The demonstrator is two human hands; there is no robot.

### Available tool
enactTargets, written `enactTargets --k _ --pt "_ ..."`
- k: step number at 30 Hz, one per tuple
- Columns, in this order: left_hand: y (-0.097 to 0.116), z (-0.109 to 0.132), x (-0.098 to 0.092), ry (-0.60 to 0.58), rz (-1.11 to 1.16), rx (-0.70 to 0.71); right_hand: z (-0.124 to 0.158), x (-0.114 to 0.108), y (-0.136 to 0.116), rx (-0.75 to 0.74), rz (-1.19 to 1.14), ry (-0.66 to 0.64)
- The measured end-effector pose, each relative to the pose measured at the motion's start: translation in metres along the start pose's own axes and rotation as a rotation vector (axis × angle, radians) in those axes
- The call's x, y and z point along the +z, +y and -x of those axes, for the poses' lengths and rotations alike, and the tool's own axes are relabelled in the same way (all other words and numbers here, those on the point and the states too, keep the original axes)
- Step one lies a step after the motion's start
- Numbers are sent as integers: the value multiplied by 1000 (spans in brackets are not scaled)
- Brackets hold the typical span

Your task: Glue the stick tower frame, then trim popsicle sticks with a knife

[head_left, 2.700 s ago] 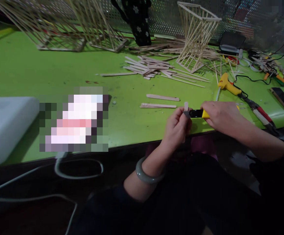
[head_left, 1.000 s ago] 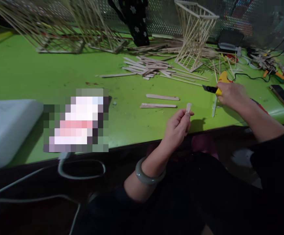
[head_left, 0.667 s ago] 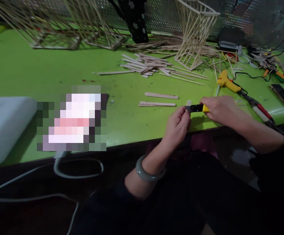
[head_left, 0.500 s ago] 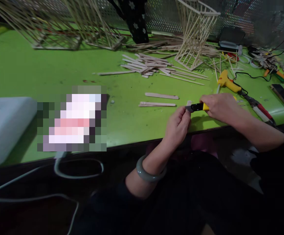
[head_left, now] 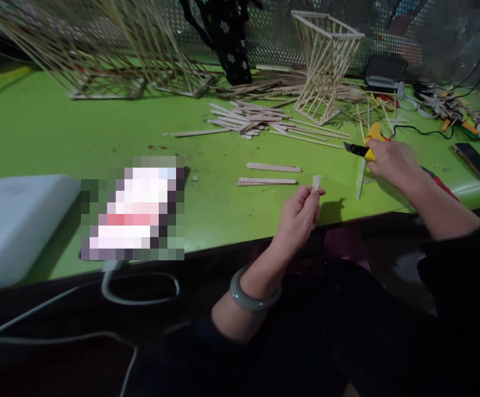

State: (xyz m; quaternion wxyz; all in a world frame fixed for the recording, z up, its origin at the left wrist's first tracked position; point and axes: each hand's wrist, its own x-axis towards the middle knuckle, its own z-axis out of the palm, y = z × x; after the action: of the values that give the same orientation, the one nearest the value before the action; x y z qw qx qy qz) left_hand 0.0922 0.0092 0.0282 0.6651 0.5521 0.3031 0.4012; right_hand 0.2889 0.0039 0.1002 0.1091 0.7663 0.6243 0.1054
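My left hand (head_left: 300,212) is closed, pinching a craft stick (head_left: 316,183) whose pale end stands up above the fingertips; its lower part is hidden by the hand. A yellow-and-black utility knife (head_left: 356,149) is gripped in my right hand (head_left: 390,160), its dark tip pointing left. Right beside that hand lies a yellow glue gun (head_left: 375,131), partly covered by it. A translucent glue stick (head_left: 360,179) shows below the knife. Left of my left hand, a single craft stick (head_left: 273,167) and a pair of craft sticks (head_left: 267,181) lie on the green table (head_left: 219,204).
A pile of craft sticks (head_left: 248,118) lies farther back, near a twisted stick tower (head_left: 322,66). Larger stick frames (head_left: 107,96) stand at back left. A lit, pixelated phone (head_left: 140,204) and a white box (head_left: 20,220) are left; a dark phone (head_left: 474,160) lies right.
My right hand has moved the utility knife away from the craft stick, up and right toward the glue gun. My left hand keeps its pinch. The view has shifted slightly.
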Motion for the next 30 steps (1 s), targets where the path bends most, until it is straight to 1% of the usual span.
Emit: enactTargets --k 2,3,7,10,13,16,19,25,27,30 --pt "1 -1 0 6 10 -15 7 -5 0 -7 -12 13" --pt "1 -1 0 13 9 -17 13 -8 -4 -37 -25 7" --pt "0 -2 0 33 -33 29 34 -16 -31 -242 -71 -56" --pt "-3 -2 -1 44 -89 72 34 -15 -40 -288 -76 -46" --pt "-4 -2 -2 21 -97 66 26 -10 -38 -290 -67 -28" --pt "-3 -3 -1 1 -46 27 19 -7 -34 -283 -94 -14" --pt "-1 -4 0 15 -15 9 16 -6 -34 -271 -122 -8" --pt "0 -8 2 51 -10 -41 14 -2 -37 -274 -73 21" --pt "0 -7 2 54 -10 -52 9 1 -30 -231 -77 30" --pt "0 -4 2 23 -13 -36 0 2 -6 -75 -71 24"
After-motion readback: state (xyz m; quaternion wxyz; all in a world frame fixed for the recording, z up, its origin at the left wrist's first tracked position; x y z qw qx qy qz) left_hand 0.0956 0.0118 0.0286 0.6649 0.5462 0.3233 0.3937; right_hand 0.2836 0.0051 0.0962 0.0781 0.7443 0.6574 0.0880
